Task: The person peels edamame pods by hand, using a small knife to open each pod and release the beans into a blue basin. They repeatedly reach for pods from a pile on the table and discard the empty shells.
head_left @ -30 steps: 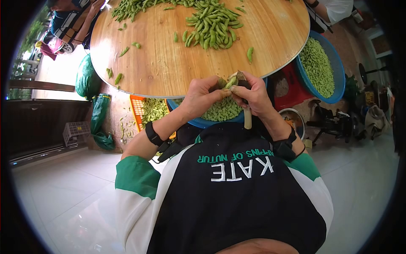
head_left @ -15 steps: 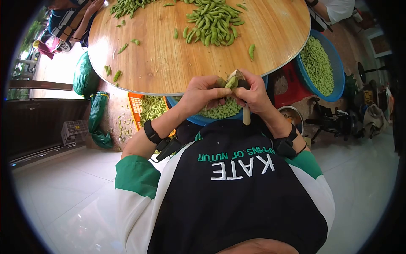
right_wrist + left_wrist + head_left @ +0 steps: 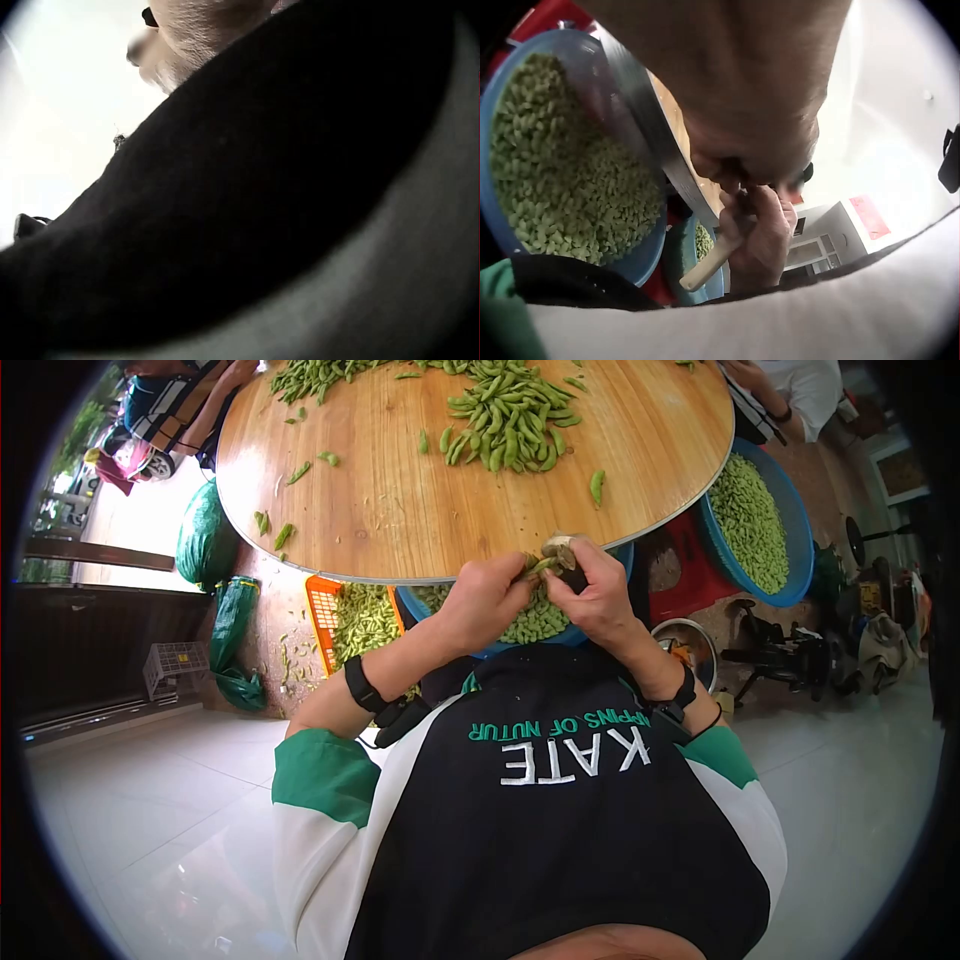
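Note:
My left hand point(image 3: 485, 600) pinches a green edamame pod point(image 3: 543, 565) just off the table's near edge. The fingertips of my right hand point(image 3: 600, 595) meet it at the pod. My right hand also grips a tool with a pale handle point(image 3: 705, 266), which shows in the left wrist view; its working end is hidden by the fingers. A pale rounded piece point(image 3: 560, 544) sits at the right fingertips. Below both hands, a blue basin point(image 3: 500, 651) holds shelled green beans point(image 3: 535, 622). Dark cloth fills most of the right wrist view.
Heaped pods point(image 3: 510, 420) and a few loose ones lie on the round wooden table point(image 3: 380, 510). An orange basket point(image 3: 323, 615) of pods or husks stands at left, another blue basin point(image 3: 797, 575) of beans at right. Other people's arms show at the far side.
Both hands have drawn slightly nearer the body and turned; the pod now shows less between the fingers. The pale handle, seen below the right hand before, has dropped from the head view.

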The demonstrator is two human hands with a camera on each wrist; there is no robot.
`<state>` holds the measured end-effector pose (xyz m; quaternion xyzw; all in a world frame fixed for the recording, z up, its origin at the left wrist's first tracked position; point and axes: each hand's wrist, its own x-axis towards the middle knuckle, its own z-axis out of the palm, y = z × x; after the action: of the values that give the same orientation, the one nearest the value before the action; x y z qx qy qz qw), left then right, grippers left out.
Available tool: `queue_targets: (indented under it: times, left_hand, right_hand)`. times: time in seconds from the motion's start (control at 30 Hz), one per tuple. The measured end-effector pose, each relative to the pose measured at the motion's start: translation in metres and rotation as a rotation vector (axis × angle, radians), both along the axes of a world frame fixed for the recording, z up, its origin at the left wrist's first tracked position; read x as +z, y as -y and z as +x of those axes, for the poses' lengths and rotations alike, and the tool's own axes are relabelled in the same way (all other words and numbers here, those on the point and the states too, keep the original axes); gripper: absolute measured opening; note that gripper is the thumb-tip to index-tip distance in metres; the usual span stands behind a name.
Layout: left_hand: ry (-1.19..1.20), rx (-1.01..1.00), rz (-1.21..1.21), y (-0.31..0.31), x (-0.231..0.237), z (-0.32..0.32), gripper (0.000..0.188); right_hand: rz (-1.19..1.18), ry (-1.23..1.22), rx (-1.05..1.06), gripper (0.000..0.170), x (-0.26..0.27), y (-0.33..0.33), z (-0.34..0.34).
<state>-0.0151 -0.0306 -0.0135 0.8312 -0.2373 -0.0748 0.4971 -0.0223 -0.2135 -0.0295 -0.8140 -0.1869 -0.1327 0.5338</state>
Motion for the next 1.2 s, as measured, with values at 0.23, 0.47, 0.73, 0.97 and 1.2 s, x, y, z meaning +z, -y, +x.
queue_targets:
  times: [0.23, 0.47, 0.73, 0.97, 1.2]
  left_hand:
    - [0.206, -0.044, 0.063, 0.006, -0.007, -0.006, 0.01]
    - [0.007, 0.065, 0.057, 0.009, -0.003, -0.001, 0.018]
    - [-0.471, 0.313, -0.489, 0.011, -0.025, 0.009, 0.015]
    - [-0.428, 0.161, -0.46, 0.003, -0.023, 0.01, 0.014]
    - [-0.386, 0.066, -0.498, -0.001, -0.024, 0.006, 0.012]
  right_hand:
    - [-0.091, 0.065, 0.003, 0.022, -0.008, 0.001, 0.001]
    - [0.022, -0.223, -0.037, 0.015, -0.019, 0.003, 0.0]
    - [0.386, -0.473, -0.008, 0.009, -0.016, -0.006, -0.002]
    - [0.467, -0.652, 0.135, 0.01, -0.007, 0.007, -0.002]
    - [0.797, -0.851, 0.324, 0.012, -0.009, 0.012, 0.005]
